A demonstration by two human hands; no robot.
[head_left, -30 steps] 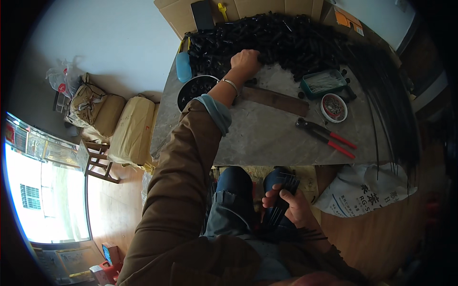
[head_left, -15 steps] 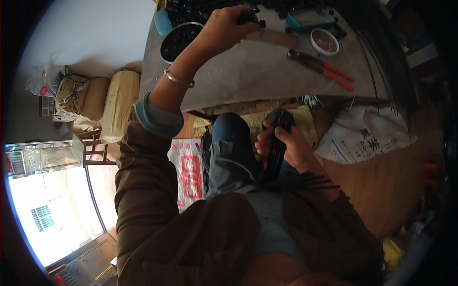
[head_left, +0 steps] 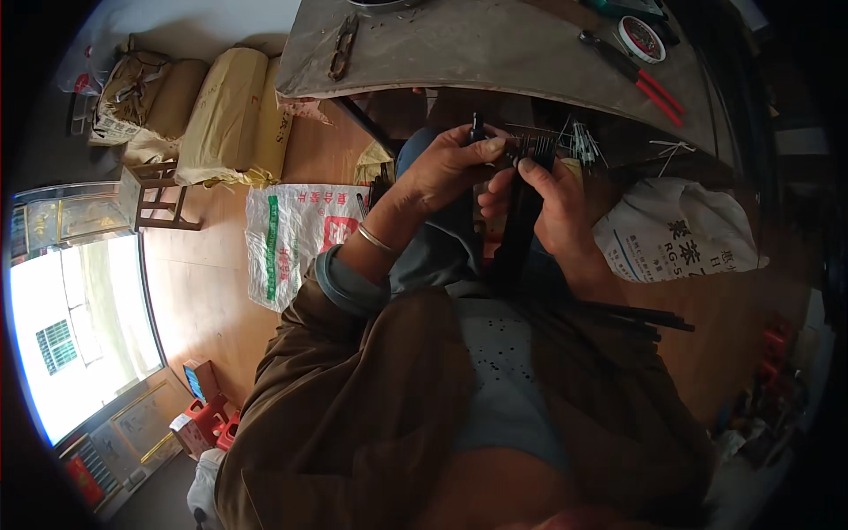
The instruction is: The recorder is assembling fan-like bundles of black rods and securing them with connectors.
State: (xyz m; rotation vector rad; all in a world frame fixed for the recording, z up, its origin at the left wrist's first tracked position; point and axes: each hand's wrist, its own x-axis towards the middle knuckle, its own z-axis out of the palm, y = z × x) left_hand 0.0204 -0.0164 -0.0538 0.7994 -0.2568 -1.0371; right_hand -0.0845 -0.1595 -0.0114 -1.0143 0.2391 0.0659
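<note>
My left hand point(head_left: 452, 166) is closed around a short, dark stick-like piece point(head_left: 478, 126) that pokes up above its fingers. Small black bits sit at the thumb and fingertips, too small to make out. Touching or nearly touching it, my right hand point(head_left: 556, 199) grips a bundle of thin black rods point(head_left: 514, 252), its thumb pressed near the upper ends. The bundle slants down over my lap, and more long black rods point(head_left: 636, 316) stick out to the right beneath my right forearm. Both hands are above my knees, just short of the table edge.
On the table point(head_left: 495, 53) lie red-handled pliers point(head_left: 638, 79), dark snips point(head_left: 342, 49) and a small white dish point(head_left: 642, 40). A white sack point(head_left: 680, 234) rests at the right, a printed plastic bag point(head_left: 291, 234) on the floor at left, beside a wooden stool point(head_left: 161, 196) and wrapped brown packages point(head_left: 231, 115).
My left hand has come back from above the table to my lap, meeting the right hand at the rod tops. The right hand keeps its grip. The view has shifted, showing less of the table.
</note>
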